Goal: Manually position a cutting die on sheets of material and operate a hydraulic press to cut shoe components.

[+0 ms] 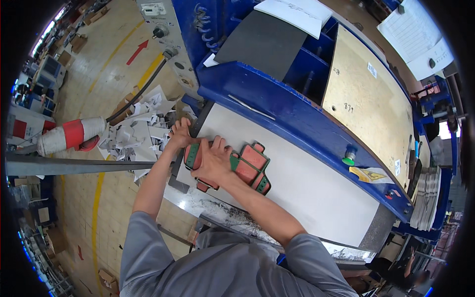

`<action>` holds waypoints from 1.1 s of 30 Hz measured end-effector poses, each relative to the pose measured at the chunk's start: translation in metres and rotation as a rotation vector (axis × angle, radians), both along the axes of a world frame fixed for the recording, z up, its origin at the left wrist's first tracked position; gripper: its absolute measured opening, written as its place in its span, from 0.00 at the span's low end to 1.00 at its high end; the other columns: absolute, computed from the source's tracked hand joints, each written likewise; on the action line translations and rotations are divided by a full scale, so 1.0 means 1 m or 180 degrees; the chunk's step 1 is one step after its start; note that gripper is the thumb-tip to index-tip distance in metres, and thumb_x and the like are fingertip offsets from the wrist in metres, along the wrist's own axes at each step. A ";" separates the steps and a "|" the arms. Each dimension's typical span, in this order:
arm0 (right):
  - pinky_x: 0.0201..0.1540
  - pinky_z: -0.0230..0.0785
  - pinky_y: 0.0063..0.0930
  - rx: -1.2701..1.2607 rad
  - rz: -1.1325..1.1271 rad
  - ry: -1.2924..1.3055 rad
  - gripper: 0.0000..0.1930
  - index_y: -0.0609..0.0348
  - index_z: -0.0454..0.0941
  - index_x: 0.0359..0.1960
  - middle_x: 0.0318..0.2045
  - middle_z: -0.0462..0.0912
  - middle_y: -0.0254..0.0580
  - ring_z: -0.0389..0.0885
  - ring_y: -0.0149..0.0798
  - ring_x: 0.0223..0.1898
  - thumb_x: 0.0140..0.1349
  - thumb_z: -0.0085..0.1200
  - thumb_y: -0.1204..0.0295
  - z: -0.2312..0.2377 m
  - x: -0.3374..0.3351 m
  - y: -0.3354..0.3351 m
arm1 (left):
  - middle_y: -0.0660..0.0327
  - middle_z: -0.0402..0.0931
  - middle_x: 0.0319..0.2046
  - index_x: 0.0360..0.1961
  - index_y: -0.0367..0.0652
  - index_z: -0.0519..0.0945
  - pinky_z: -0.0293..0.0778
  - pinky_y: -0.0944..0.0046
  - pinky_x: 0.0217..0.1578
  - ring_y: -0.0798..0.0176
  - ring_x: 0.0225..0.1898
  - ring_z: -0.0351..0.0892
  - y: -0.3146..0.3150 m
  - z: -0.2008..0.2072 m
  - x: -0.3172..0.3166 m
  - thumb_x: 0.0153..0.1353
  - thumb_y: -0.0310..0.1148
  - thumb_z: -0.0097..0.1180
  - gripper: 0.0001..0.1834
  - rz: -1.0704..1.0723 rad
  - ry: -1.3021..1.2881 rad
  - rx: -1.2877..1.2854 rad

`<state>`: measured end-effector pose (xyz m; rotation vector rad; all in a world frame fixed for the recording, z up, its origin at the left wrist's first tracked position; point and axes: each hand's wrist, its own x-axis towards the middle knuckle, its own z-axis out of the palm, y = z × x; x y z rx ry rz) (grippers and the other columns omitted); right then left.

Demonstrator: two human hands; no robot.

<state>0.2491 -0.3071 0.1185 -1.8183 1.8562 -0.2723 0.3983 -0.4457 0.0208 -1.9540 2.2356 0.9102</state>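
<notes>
A red and green steel-rule cutting die lies on a white sheet on the press bed. My right hand grips the die's left-middle part from above, its fingers bent over the far side and the thumb nearer me; the palm hides part of the die. My left hand is at the sheet's left end, just beyond the die's left tip. Its fingers are apart and stretched toward the dark bed edge, with nothing visible in them. Whether its thumb touches the die I cannot tell.
Behind the sheet runs the press's blue beam with a green-topped button and a wooden board. White scraps heap on the floor at left, near a grey bar. Stacked sheets stand at right.
</notes>
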 end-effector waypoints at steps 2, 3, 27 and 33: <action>0.53 0.61 0.56 -0.0210 -0.0017 -0.0230 0.52 0.59 0.64 0.57 0.49 0.64 0.56 0.64 0.57 0.54 0.24 0.73 0.53 0.031 -0.025 0.015 | 0.55 0.60 0.48 0.48 0.54 0.60 0.56 0.45 0.52 0.46 0.56 0.60 0.004 0.009 -0.004 0.28 0.61 0.77 0.50 0.0059 -0.0081 0.0019; 0.54 0.61 0.53 -0.0510 -0.0019 -0.0512 0.51 0.60 0.64 0.56 0.49 0.65 0.56 0.65 0.56 0.53 0.25 0.73 0.54 0.045 -0.037 0.025 | 0.55 0.60 0.48 0.48 0.54 0.60 0.55 0.46 0.52 0.46 0.56 0.60 0.005 0.012 -0.005 0.28 0.60 0.77 0.50 -0.0014 -0.0128 -0.0064; 0.48 0.76 0.55 0.1799 -0.4515 -0.5136 0.45 0.47 0.64 0.64 0.58 0.71 0.48 0.76 0.53 0.53 0.55 0.35 0.27 -0.026 -0.304 0.335 | 0.50 0.60 0.66 0.54 0.44 0.76 0.53 0.45 0.67 0.45 0.68 0.56 0.272 0.017 -0.111 0.59 0.39 0.60 0.23 -0.1443 0.1282 -0.1486; 0.37 0.78 0.38 0.2026 -0.2544 -0.2238 0.41 0.64 0.65 0.54 0.33 0.81 0.52 0.83 0.47 0.30 0.56 0.55 0.38 -0.052 -0.339 0.407 | 0.49 0.58 0.67 0.58 0.42 0.74 0.52 0.47 0.68 0.43 0.69 0.54 0.256 0.022 -0.141 0.52 0.43 0.67 0.33 -0.1283 0.1500 -0.1311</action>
